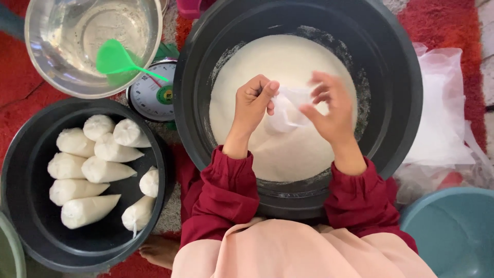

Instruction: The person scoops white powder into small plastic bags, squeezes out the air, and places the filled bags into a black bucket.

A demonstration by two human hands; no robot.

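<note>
Red shaggy carpet (453, 20) over floor, large dark basin (401, 103) of white powder at centre, second dark basin (20, 206) at left, steel bowl (36, 56), dial scale (152, 98), clear plastic bags (442, 118), teal basin (453, 231).

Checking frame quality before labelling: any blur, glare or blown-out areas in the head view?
Head view: right hand is motion-blurred at the fingers, and the thin clear bag it holds with the left hand smears into the white powder, which is near blown-out with little texture. Glare on the metal bowl rim. Light is soft, shadows faint; filled bags stay sharp.
</note>
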